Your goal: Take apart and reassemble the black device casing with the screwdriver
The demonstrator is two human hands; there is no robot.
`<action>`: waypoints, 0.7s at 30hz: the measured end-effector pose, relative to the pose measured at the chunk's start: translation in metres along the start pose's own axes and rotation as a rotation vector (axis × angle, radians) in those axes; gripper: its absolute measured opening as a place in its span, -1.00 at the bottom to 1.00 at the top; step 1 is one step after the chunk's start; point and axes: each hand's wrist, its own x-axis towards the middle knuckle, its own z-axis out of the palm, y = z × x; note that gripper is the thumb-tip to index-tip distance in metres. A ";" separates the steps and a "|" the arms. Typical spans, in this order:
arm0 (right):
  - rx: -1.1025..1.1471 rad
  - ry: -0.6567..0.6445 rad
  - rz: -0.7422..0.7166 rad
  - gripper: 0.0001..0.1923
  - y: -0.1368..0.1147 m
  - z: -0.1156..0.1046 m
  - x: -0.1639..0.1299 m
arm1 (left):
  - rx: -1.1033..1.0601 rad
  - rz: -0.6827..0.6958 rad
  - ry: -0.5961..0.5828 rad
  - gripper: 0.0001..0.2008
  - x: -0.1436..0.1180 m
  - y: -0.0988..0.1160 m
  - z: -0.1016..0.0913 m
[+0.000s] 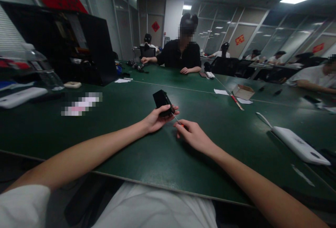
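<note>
Head view: the person sits facing me at a green worktop [147, 161]. The left hand [156, 120] grasps a black box-shaped device [162, 101], thumb across its near end, fingers supporting it from below. The device is held tilted above the middle of the worktop. The right hand [193, 134] grasps a thin-shafted screwdriver [176, 118] by its orange handle, the fingers closed around it. The shaft points at the near right end of the device; the tip is too small to confirm what it engages. To the right lies a white power bank [300, 144] with a strap; farther back stands an open cardboard box [243, 92]. To the left, a clear plastic bottle [43, 68] stands in front of a large black panelled enclosure [98, 42]. Opposite, a co-worker in a black shirt [183, 55] rests both arms on the worktop.
</note>
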 end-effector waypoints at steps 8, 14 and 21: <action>-0.195 0.077 -0.012 -0.74 0.003 -0.011 -0.002 | -0.016 -0.003 -0.006 -0.87 0.002 0.004 -0.001; 0.117 0.070 0.059 -0.68 0.002 0.006 0.001 | -0.053 -0.013 -0.024 -0.84 0.000 0.000 -0.001; 0.335 0.047 0.071 -0.61 0.006 0.014 0.005 | -0.029 -0.052 -0.041 -0.82 -0.004 -0.006 0.002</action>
